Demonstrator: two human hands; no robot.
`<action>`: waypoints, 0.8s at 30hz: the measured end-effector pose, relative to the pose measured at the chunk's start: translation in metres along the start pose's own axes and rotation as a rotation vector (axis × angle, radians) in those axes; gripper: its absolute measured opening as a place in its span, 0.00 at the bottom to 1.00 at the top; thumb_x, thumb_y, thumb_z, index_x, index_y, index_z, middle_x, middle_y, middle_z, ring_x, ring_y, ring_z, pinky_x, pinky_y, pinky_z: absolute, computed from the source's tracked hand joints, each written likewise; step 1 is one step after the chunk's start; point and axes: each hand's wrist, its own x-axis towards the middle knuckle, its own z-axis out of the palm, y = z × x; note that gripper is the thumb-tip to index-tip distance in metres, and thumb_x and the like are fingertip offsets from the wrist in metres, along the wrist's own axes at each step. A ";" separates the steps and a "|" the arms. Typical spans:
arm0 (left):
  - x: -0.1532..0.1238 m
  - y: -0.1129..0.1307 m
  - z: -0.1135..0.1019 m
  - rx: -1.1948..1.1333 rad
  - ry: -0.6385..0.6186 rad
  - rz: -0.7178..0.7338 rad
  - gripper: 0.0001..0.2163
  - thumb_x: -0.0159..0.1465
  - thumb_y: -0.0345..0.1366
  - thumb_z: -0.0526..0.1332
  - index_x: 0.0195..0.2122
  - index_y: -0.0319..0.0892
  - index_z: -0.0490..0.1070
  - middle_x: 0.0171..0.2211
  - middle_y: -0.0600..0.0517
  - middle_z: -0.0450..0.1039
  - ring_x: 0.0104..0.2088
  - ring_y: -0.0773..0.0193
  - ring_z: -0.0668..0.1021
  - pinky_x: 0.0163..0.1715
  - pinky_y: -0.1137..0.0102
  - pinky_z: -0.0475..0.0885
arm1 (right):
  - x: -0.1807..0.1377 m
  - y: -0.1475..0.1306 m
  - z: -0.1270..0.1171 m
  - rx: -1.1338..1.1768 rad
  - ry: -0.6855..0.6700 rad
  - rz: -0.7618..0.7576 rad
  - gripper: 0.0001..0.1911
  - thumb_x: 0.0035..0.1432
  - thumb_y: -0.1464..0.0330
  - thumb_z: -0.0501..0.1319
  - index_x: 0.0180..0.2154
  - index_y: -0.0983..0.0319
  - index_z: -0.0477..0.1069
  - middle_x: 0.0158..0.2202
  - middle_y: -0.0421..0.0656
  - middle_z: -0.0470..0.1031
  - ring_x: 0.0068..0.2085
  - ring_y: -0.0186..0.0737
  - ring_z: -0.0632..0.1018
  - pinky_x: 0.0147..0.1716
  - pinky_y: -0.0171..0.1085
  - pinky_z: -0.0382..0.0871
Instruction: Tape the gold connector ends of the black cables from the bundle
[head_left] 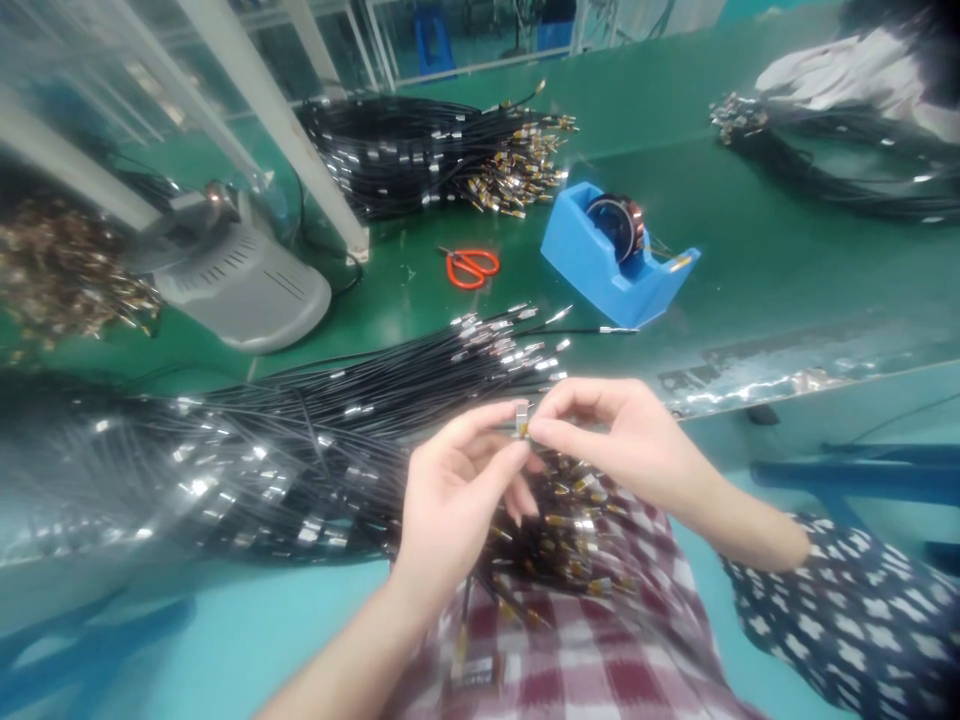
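Observation:
Between thumb and forefinger of my left hand is a small silver cable connector with a bit of amber tape at its lower end. Pinched fingers of my right hand press against the connector's right side, at the tape. Behind both hands, a bundle of black cables with bare silver ends lies on the green table. More cables, their ends wrapped in amber tape, hang below the hands over the checked cloth on my lap.
A blue tape dispenser with a roll of amber tape and red-handled scissors stand beyond the cables. Left of them is a grey machine, near white posts. Taped cables lie at the back; another person's white sleeve shows far right.

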 end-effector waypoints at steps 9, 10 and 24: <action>0.000 0.000 0.000 -0.007 0.005 -0.005 0.13 0.59 0.30 0.67 0.45 0.39 0.75 0.23 0.52 0.77 0.17 0.67 0.76 0.16 0.74 0.70 | -0.001 0.000 0.002 0.022 0.019 -0.017 0.07 0.55 0.68 0.65 0.25 0.63 0.74 0.24 0.41 0.77 0.29 0.37 0.74 0.30 0.36 0.66; 0.000 0.000 0.000 -0.006 0.006 -0.006 0.13 0.59 0.29 0.67 0.45 0.39 0.75 0.23 0.52 0.77 0.17 0.67 0.76 0.16 0.74 0.70 | -0.001 0.000 0.003 0.023 0.021 -0.018 0.08 0.55 0.68 0.65 0.25 0.63 0.74 0.24 0.41 0.77 0.29 0.37 0.74 0.30 0.36 0.66; -0.001 0.000 0.000 0.027 -0.007 0.027 0.07 0.62 0.35 0.65 0.41 0.41 0.74 0.21 0.55 0.74 0.14 0.70 0.73 0.14 0.76 0.67 | -0.004 0.002 0.012 0.202 -0.018 0.018 0.09 0.56 0.67 0.63 0.26 0.63 0.71 0.21 0.39 0.73 0.27 0.36 0.74 0.30 0.36 0.68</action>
